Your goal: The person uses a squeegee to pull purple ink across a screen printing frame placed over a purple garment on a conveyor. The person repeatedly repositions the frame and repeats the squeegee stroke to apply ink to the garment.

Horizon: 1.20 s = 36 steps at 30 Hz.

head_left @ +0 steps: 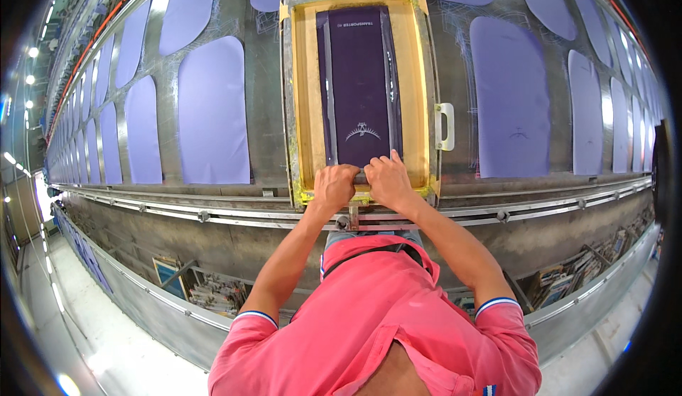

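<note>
A screen-printing frame point(288, 83) with a yellowish inner border lies on the long table, its dark purple middle point(353, 76) bearing pale lettering and an emblem. At its near end my left hand point(334, 183) and my right hand point(387, 181) are curled side by side over a bar-like tool point(362, 177), mostly hidden by my fingers, which looks like a squeegee. My right index finger is raised a little. A white handle point(444, 126) sticks out from the frame's right side.
Lavender cut panels point(213, 112) point(510, 98) lie in rows along the metal table on both sides. A metal rail point(277, 215) runs along the near edge. Stacked frames point(561, 275) sit low behind me on a rack, and a pale floor point(128, 332) shows beyond.
</note>
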### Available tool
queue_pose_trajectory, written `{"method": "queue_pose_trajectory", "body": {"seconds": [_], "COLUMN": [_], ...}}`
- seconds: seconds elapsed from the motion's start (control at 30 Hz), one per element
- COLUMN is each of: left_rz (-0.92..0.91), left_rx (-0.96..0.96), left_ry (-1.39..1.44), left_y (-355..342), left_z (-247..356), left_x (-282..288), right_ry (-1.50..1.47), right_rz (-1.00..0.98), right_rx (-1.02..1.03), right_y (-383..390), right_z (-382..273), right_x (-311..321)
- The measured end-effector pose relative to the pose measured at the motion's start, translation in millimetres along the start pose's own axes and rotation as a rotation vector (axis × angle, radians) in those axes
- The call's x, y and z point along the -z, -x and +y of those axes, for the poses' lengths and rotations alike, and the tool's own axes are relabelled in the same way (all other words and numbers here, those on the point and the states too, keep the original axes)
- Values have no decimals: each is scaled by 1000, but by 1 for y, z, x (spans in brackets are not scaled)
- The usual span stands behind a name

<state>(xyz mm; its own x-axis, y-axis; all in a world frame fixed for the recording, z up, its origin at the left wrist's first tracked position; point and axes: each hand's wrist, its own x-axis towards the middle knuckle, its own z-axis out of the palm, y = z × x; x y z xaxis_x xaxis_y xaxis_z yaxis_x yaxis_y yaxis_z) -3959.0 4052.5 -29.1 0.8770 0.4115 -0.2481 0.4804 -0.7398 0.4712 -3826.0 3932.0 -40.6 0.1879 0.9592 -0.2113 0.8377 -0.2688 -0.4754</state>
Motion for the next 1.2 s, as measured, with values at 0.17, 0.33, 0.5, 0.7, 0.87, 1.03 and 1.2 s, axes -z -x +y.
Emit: {"method": "queue_pose_trajectory", "body": {"seconds": [0.17, 0.33, 0.5, 0.7, 0.87, 1.03, 1.2], "left_rz": [8, 90, 198, 166, 137, 89, 50], "left_rx": [25, -7, -18, -58, -61, -52, -17], "left_ry": [-57, -160, -296, -315, -217, -90, 1], "left_y": [-90, -259, -394, -413, -321, -173, -29], "left_z": [-20, -57, -84, -89, -73, -45, -3], "left_x": [31, 91, 138, 135, 105, 53, 2], "right_ry": [45, 192, 301, 229, 183, 99, 40], "right_rz": [-8, 42, 71, 102, 102, 11, -28], "right_rx": [12, -52, -86, -109, -38, -8, -5], "right_y": [-77, -228, -344, -359, -285, -157, -22], "right_z": [42, 113, 167, 183, 145, 80, 14], "right_x": [44, 115, 182, 174, 132, 71, 15]}}
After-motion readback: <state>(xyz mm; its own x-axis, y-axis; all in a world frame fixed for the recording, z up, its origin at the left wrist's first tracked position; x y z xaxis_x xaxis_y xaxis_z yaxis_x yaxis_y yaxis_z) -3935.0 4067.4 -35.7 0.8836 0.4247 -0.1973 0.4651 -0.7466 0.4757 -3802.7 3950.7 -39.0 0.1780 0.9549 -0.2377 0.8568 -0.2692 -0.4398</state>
